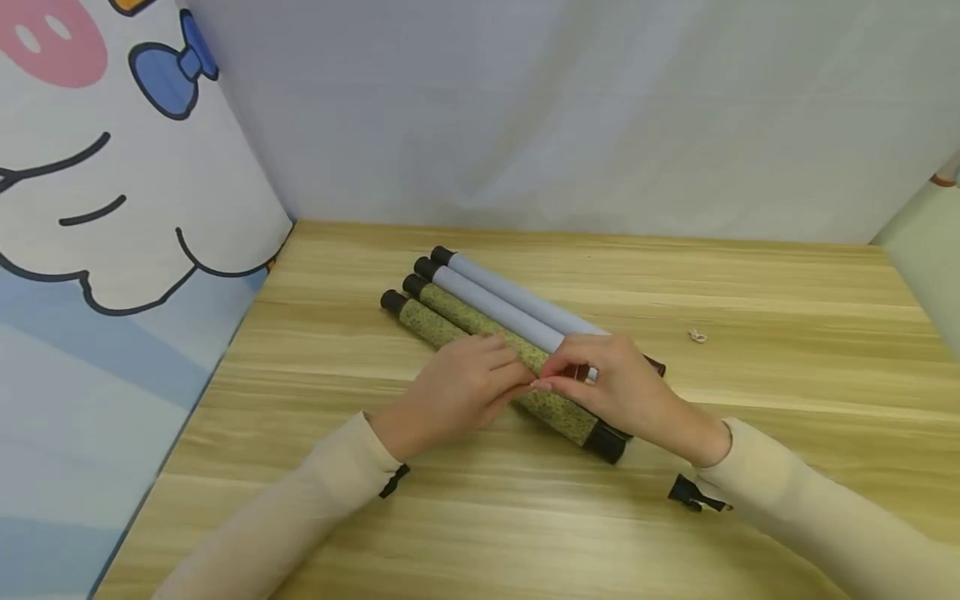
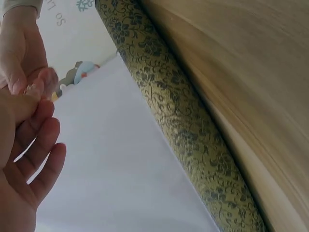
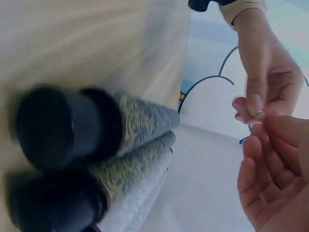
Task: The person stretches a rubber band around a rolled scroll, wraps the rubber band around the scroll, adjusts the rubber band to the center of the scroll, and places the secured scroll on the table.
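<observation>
In the middle of the head view, your left hand (image 1: 457, 382) and right hand (image 1: 622, 387) both pinch a tiny pale thing (image 3: 259, 115), too small to name. It is above two gold rolls (image 1: 555, 412). Two blue rolls (image 1: 517, 293) lie beside them, higher up. A little loop (image 1: 697, 336) lies at the right.

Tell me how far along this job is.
Looks done: two patterned rolls and two pale blue rolls lie side by side on the table. In hand: the left hand and right hand pinch a small pale item, too small to identify. Probably left: the pale loop lying apart, right of the rolls, perhaps awaiting use.
</observation>
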A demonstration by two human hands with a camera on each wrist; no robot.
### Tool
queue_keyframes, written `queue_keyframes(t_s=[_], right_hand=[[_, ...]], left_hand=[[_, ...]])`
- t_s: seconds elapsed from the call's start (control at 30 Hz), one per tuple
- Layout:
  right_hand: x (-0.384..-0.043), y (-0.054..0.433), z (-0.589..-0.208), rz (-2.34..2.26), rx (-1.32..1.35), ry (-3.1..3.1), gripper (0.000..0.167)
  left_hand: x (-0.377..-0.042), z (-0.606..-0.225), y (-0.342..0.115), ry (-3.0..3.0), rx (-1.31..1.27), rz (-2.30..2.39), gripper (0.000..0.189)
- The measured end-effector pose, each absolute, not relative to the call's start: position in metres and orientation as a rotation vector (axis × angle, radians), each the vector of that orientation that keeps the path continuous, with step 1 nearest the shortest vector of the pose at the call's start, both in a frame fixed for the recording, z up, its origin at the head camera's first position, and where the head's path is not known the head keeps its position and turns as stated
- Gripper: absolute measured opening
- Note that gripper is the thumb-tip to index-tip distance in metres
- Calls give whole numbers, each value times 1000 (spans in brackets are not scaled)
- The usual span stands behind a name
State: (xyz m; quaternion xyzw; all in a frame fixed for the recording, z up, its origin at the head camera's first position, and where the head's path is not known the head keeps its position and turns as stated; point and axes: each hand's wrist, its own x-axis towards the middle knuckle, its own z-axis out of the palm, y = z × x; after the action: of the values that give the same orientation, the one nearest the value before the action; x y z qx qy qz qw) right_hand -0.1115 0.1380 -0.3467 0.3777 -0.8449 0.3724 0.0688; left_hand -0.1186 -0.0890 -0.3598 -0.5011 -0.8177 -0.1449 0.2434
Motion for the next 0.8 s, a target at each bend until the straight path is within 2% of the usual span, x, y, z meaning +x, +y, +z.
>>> queue_keyframes(t_s=[0.13, 0.27, 0.43, 0.6, 0.7, 0.8], right_hand=[[-110, 148, -339, 996, 1063, -2712, 6], [-112, 157, -330, 932, 984, -2755, 9], [-109, 147, -327, 1445, 1072, -2704, 6], [-102, 144, -324, 2061, 984, -2587, 6], [-101, 145, -323, 2097, 1031, -2494, 6], [-103, 142, -323, 1989, 1062, -2457, 5]], left_hand=[[-117, -361, -99, -2283, -1379, -346, 9], [-116, -365, -109, -2336, -1386, -412, 14], [-115, -364, -105, -2390, -1460, -457, 13], [-113, -362, -107, -2465, -1395, -432, 17], [-112, -361, -112, -2461, -1345, -481, 20], [-110, -361, -110, -2422, -1416, -506, 18]])
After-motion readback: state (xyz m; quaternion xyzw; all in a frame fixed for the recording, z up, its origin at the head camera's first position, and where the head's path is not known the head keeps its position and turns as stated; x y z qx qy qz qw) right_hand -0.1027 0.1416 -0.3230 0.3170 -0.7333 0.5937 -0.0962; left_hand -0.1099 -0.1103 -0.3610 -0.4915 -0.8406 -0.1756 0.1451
